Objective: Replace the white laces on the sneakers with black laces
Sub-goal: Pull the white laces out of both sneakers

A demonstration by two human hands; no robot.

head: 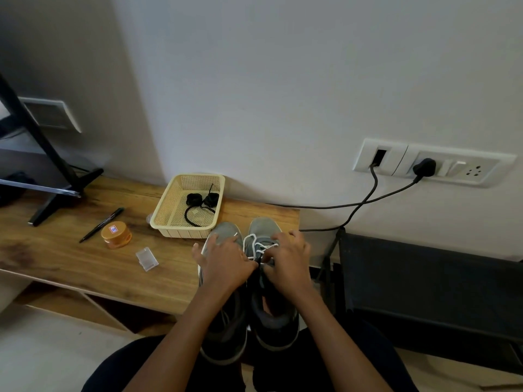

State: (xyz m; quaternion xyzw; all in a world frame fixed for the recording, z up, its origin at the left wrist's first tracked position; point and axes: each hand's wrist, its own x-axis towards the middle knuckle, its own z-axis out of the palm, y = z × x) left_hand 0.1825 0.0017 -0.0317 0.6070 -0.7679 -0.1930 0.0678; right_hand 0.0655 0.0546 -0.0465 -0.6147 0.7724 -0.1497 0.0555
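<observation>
Right grey mesh sneaker (264, 225) on wooden worktop (85, 261), toe pointing away; right grip (285, 261) pinches its white cord lace (258, 244); left grip (223, 264) flat, released, steadying left grey sneaker (225, 229); coiled black laces (198, 201) beyond toes

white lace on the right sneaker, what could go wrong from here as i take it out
1. The white lace lies in loose crossed loops by the right hand; a fast tug might cinch them into a knot.
2. Both heels reach past the table edge, and only the left sneaker has the left hand resting on it, so a hard pull could drag the right sneaker off.
</observation>
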